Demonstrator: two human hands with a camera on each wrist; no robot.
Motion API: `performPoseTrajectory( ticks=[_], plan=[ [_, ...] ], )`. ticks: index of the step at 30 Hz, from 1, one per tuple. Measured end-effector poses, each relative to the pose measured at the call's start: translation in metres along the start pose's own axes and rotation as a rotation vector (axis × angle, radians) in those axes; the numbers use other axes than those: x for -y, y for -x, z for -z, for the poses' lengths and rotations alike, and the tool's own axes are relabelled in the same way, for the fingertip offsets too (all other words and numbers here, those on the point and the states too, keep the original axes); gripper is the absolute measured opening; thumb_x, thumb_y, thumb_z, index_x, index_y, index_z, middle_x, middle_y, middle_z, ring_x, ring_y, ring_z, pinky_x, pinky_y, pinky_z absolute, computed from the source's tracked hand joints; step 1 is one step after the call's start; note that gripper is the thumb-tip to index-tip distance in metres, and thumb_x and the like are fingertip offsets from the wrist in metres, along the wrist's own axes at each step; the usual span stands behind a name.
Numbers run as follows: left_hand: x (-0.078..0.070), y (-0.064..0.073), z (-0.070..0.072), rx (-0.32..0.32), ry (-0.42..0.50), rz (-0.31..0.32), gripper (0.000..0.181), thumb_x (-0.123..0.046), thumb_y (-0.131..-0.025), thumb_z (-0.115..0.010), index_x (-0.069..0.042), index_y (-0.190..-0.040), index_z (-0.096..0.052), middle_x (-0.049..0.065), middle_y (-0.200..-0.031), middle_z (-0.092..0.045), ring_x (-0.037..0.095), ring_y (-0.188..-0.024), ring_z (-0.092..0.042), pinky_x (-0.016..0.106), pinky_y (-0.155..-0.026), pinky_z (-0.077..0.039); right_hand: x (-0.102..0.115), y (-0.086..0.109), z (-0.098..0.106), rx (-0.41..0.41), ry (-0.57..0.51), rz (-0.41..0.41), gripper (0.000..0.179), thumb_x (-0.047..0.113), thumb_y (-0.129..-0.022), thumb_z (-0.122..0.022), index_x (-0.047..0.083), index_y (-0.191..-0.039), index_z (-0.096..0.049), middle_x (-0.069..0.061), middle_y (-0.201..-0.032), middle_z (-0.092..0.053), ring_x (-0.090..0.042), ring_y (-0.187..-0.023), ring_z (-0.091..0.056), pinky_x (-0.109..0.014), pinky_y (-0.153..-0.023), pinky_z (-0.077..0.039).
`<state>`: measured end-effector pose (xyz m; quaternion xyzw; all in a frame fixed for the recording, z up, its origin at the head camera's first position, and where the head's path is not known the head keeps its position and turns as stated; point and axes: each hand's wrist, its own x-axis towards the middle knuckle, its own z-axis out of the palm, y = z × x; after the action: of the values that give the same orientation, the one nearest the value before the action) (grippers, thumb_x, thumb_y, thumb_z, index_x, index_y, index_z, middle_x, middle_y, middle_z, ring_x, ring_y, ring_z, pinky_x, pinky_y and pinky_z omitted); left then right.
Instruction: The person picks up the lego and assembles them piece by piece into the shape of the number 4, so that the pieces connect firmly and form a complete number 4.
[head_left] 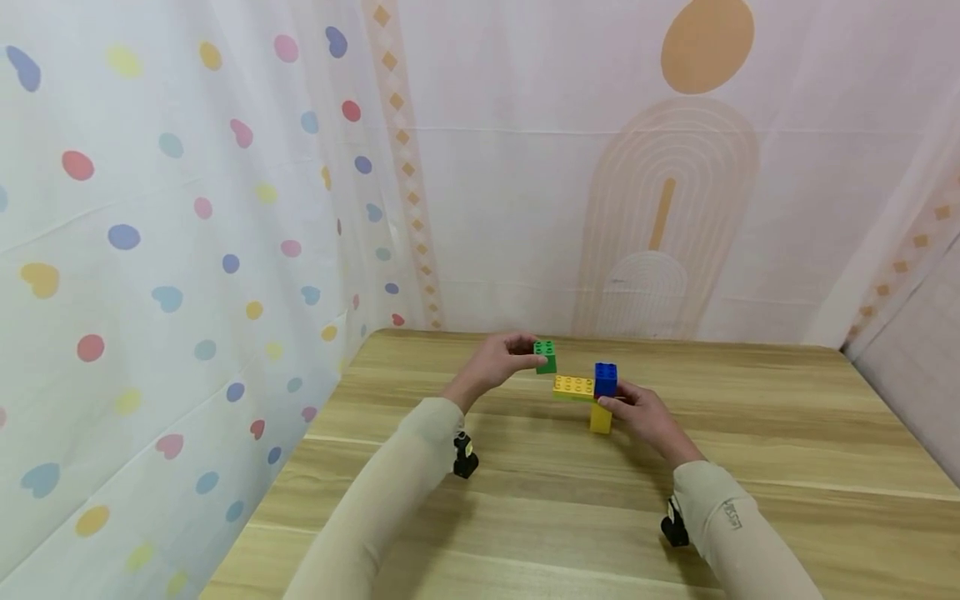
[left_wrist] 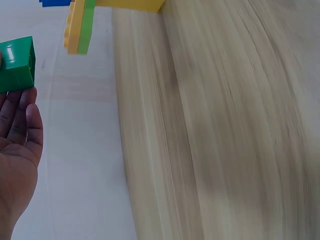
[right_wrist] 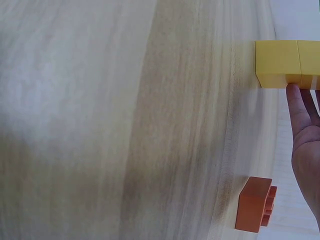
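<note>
My left hand [head_left: 498, 363] pinches a green toy building brick [head_left: 545, 358] between thumb and fingers, its studs facing up. To the right, my right hand [head_left: 649, 421] grips a joined set of bricks. That set has a blue brick [head_left: 606, 379] on top and a yellow column [head_left: 601, 419] below. A long yellow-orange brick [head_left: 573, 385] juts left from it, with a lime-green layer [left_wrist: 86, 30] beneath. The green brick is apart from the set, above and left of the jutting end. In the right wrist view, fingers touch the yellow column [right_wrist: 278, 62], which shows a seam.
An orange brick [right_wrist: 253, 205] lies on the wooden table [head_left: 555, 517] in the right wrist view, tipped on its side. Black wrist devices [head_left: 465, 456] hang at both cuffs. A dotted curtain [head_left: 187, 350] borders the table's left, and a pale curtain [head_left: 510, 208] its back.
</note>
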<state>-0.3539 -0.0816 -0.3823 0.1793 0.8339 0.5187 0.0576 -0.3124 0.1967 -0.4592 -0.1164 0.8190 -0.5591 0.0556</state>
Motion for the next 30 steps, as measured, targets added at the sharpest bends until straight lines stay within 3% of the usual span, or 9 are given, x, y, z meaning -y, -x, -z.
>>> performPoseTrajectory(
  ticks=[9,14,20,30],
  plan=[
    [-0.001,-0.006,-0.016,0.057,0.032,-0.016,0.035,-0.03,-0.089,-0.077,-0.011,-0.116,-0.07,0.002,-0.106,-0.068,0.018,-0.098,-0.063,0.053,-0.095,-0.047,0.0,0.001,-0.001,0.002,-0.011,-0.008,0.052,0.031,-0.101,-0.06,-0.003,-0.14,-0.052,-0.021,-0.129,-0.06,-0.028,-0.115,-0.057,-0.044,-0.098,-0.048],
    [0.0,-0.005,-0.02,0.055,0.029,0.002,0.034,-0.028,-0.089,-0.077,-0.012,-0.117,-0.069,0.002,-0.107,-0.068,0.018,-0.099,-0.063,0.053,-0.096,-0.047,0.0,0.001,-0.001,0.011,-0.023,-0.004,0.054,0.033,-0.1,-0.06,-0.003,-0.14,-0.051,-0.021,-0.129,-0.06,-0.029,-0.116,-0.057,-0.045,-0.098,-0.048],
    [0.002,-0.006,-0.025,0.073,-0.001,0.012,0.032,-0.027,-0.089,-0.077,-0.013,-0.117,-0.069,0.0,-0.107,-0.068,0.016,-0.099,-0.063,0.043,-0.093,-0.05,0.0,0.002,-0.002,0.01,-0.016,0.005,0.055,0.035,-0.1,-0.06,-0.003,-0.139,-0.052,-0.02,-0.128,-0.061,-0.028,-0.114,-0.058,-0.044,-0.097,-0.049],
    [0.004,-0.005,-0.026,0.088,-0.008,0.021,0.03,-0.025,-0.089,-0.077,-0.014,-0.117,-0.07,0.0,-0.107,-0.068,0.017,-0.098,-0.063,0.046,-0.095,-0.05,0.001,0.002,-0.002,0.012,-0.009,0.003,0.054,0.035,-0.1,-0.061,-0.003,-0.137,-0.054,-0.018,-0.126,-0.062,-0.026,-0.113,-0.058,-0.044,-0.096,-0.049]
  ],
)
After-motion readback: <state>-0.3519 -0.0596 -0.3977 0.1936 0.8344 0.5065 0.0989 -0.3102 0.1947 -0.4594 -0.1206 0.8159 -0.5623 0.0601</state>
